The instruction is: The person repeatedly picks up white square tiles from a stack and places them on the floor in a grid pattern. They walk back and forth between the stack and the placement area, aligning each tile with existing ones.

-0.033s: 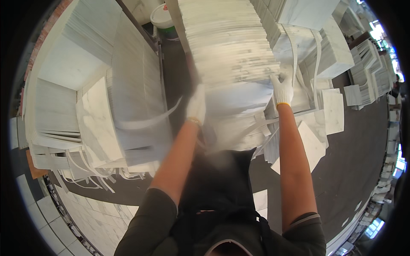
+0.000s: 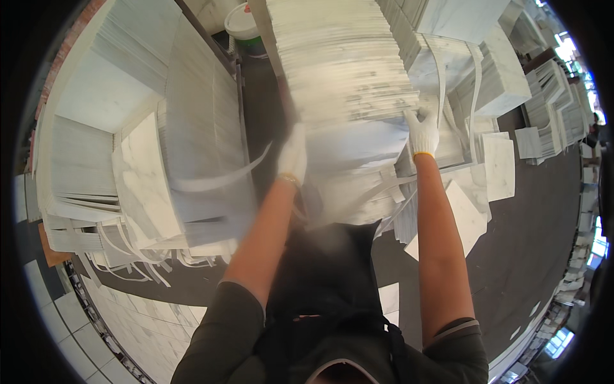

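A row of thin white marble-look tiles (image 2: 345,61) runs away from me, set on edge and packed closely. At its near end a paler, bluish tile (image 2: 358,142) lies between my two hands. My left hand (image 2: 293,152), in a white knitted glove, is pressed along its left edge, with the fingers together and partly blurred. Gloved the same way, my right hand (image 2: 423,133) grips its right edge, thumb apart from the fingers. More tiles (image 2: 348,192) lie nearer my body, blurred.
On the left stands a large block of stacked tiles (image 2: 201,121), with loose white straps (image 2: 220,182) hanging near it. A lidded white bucket (image 2: 243,24) is at the back. To the right are more tile stacks (image 2: 505,83) and loose tiles (image 2: 455,221) on the dark floor (image 2: 511,256).
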Available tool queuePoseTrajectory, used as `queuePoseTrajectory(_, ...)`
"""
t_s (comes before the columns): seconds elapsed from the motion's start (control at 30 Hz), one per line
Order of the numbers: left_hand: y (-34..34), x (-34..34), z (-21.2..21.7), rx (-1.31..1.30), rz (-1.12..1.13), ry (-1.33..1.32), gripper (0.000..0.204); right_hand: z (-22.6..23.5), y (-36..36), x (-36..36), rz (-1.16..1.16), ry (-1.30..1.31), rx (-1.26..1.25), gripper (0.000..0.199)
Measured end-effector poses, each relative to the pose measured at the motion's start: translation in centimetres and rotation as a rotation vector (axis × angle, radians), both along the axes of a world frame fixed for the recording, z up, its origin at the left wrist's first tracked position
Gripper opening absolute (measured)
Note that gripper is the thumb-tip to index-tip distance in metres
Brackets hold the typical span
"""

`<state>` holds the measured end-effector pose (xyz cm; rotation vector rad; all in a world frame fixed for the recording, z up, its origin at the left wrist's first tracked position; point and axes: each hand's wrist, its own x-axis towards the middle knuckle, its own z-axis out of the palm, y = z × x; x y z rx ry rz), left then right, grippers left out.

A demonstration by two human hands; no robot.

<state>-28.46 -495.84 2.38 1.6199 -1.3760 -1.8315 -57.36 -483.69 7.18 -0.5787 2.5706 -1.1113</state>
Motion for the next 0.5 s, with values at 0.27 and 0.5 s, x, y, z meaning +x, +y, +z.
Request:
queuePoseTrajectory(0.27,0.2,-0.7,-1.8,-0.013,0.219,0.048,0.081,0.0,-0.3,-0.2,-0.063,-0.045,-0.056,0.056)
queuePoseTrajectory(0.5,1.4,-0.8,0.9,0.035,0.220,0.049,0.079,-1.0,0.9,-1.3,-0.063,-0.400,-0.366,0.044)
